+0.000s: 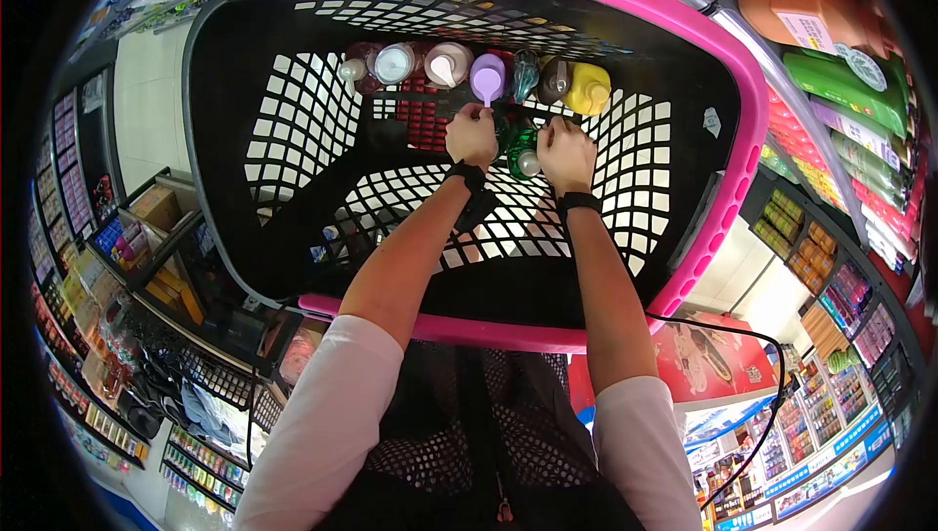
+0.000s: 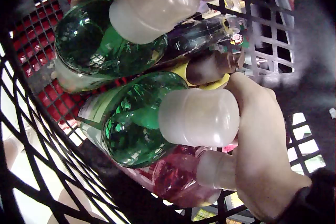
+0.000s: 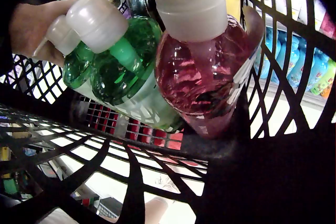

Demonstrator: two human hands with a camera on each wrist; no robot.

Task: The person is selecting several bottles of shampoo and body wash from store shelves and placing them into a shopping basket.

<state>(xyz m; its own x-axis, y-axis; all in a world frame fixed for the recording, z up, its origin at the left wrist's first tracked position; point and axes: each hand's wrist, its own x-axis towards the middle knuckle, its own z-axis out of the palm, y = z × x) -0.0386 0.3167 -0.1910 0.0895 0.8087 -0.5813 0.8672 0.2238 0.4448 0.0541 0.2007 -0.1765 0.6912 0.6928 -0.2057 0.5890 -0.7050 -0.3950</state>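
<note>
Both hands reach down into a black shopping basket (image 1: 547, 301). My left hand (image 1: 472, 136) grips the white pump top of a green pump bottle (image 2: 100, 40), its fingers curled behind the pump. Beside it, a second green pump bottle (image 2: 136, 124) stands between the two hands. With curled fingers my right hand (image 1: 570, 155) holds the pump top of a pinkish-red pump bottle (image 3: 197, 79) at the basket's right side. In the head view the forearm and hand mostly hide that red bottle.
Along the far wall stand several other bottles, among them a purple-topped bottle (image 1: 488, 77), a brown-topped bottle (image 1: 555, 79) and a yellow bottle (image 1: 587, 89). A pink rim (image 1: 747, 72) edges the basket. Stocked store shelves (image 1: 840, 130) flank it on the right; a black cable (image 1: 779, 365) hangs nearby.
</note>
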